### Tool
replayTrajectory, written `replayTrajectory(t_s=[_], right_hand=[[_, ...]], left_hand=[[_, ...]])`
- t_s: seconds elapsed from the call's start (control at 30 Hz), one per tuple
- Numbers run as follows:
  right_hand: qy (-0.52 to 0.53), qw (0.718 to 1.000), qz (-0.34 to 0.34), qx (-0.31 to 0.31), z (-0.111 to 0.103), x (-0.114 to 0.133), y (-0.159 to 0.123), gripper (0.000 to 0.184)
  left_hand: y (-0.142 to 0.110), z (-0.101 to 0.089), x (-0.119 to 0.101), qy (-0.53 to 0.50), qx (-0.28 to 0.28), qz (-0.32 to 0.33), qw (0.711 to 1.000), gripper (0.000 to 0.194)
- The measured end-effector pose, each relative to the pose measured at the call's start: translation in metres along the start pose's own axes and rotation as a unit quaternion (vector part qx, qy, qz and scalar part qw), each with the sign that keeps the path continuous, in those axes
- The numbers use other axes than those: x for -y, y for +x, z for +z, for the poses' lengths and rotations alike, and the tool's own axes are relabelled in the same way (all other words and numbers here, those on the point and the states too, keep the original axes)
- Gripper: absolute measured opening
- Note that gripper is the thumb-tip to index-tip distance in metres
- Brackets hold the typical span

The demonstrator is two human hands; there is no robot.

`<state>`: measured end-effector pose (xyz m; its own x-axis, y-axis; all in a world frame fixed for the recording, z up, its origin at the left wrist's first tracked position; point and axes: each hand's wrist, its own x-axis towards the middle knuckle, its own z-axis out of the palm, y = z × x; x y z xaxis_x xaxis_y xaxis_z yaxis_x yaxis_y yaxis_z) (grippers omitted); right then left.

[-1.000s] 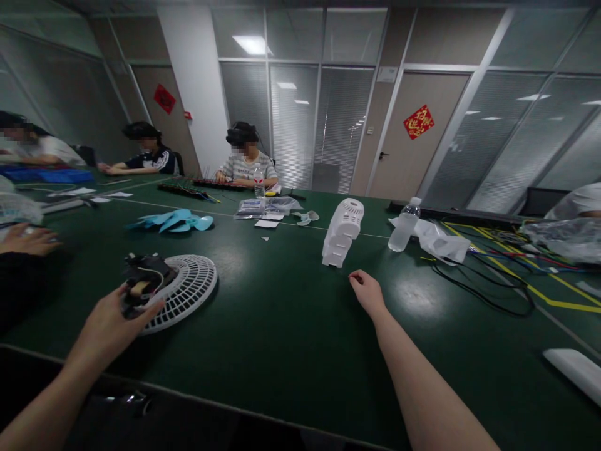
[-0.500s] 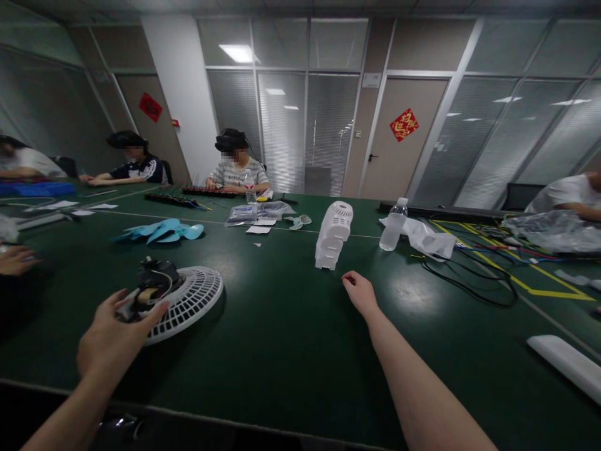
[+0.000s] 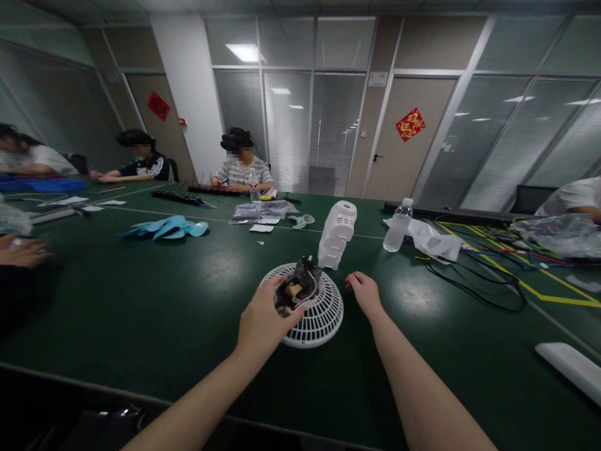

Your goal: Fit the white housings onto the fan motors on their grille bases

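Observation:
My left hand (image 3: 263, 322) grips a black fan motor (image 3: 297, 290) fixed to a round white fan grille (image 3: 317, 316), which is tilted up off the green table (image 3: 178, 300). My right hand (image 3: 365, 293) rests on the table just right of the grille, fingers loosely curled and holding nothing I can see. A white plastic fan housing (image 3: 337, 234) stands just behind the grille.
Blue fan blades (image 3: 169, 227) lie at the left. A water bottle (image 3: 397, 225), white plastic wrap (image 3: 434, 240) and black cables (image 3: 474, 282) sit at the right. Small bags (image 3: 256, 212) lie farther back. Several people sit round the table; another person's hand (image 3: 21, 250) is at the left edge.
My left hand has carried the grille with its motor from the left side of the table to the middle, beside my right hand. The right hand has stayed in place.

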<state>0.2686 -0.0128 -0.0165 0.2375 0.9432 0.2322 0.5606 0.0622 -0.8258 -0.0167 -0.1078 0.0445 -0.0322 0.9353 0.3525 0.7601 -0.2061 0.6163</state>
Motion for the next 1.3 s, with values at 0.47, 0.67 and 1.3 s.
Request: replayTrajectory(t_s=[0.47,0.67,1.3], right_hand=[[0.019,0.998,0.028,-0.056,-0.007,0.005,0.000,0.029],[0.043,0.997,0.025,-0.066,-0.011,0.004,0.002,0.032],[0.097,0.988,0.000,0.117,-0.013,0.009,0.001,0.037]], left_hand=[[0.003,0.044,-0.020,-0.008,0.052,0.046,0.998,0.065],[-0.009,0.038,-0.032,0.002,0.103,0.068,0.992,0.062],[0.090,0.096,0.029,-0.208,0.145,0.035,0.967,0.033]])
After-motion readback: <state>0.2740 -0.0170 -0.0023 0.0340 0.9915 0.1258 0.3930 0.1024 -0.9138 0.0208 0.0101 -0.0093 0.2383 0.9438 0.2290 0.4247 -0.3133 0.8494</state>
